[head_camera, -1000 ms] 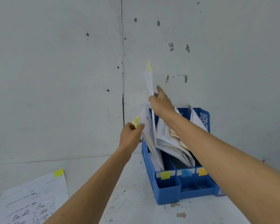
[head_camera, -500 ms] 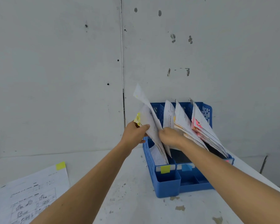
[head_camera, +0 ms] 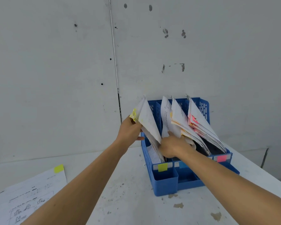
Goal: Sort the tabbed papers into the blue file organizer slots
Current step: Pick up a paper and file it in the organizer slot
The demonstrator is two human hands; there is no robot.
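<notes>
Grey scuffed wall (head_camera: 55,62) behind, white paint-chipped table (head_camera: 133,200) below. blue file organizer (head_camera: 165,184) sits at 4 o'clock of view, back to the wall, three slots. Front markers run 9 to 3 o'clock: yellow label (head_camera: 162,167), blue label (head_camera: 183,164), pink label (head_camera: 221,158)

Task papers: yellow-tabbed bundle (head_camera: 148,124) stands in the 9 o'clock slot, foot down in it, top leaning out toward 10 o'clock. left hand (head_camera: 130,132) has fingers and thumb clamped round its upper edge by the tabs. My read: it tilts the bundle aside to open a gap and stop it flopping

right hand (head_camera: 172,146) is low at the bundle's 3 o'clock side, fingers buried between it and the orange-tabbed stack (head_camera: 178,117). Can't tell if they pinch a sheet or just push. Probably seating a sheet or holding the neighbour stack off

pink-tabbed stack (head_camera: 199,124) leans in the 3 o'clock slot, untouched. Yellow and pink tabs match their labels, so colour = slot

loose sheet (head_camera: 39,189) with a yellow tab (head_camera: 58,168) lies flat at 8 o'clock, well apart from the organizer, not yet filed; presumably yellow slot next
</notes>
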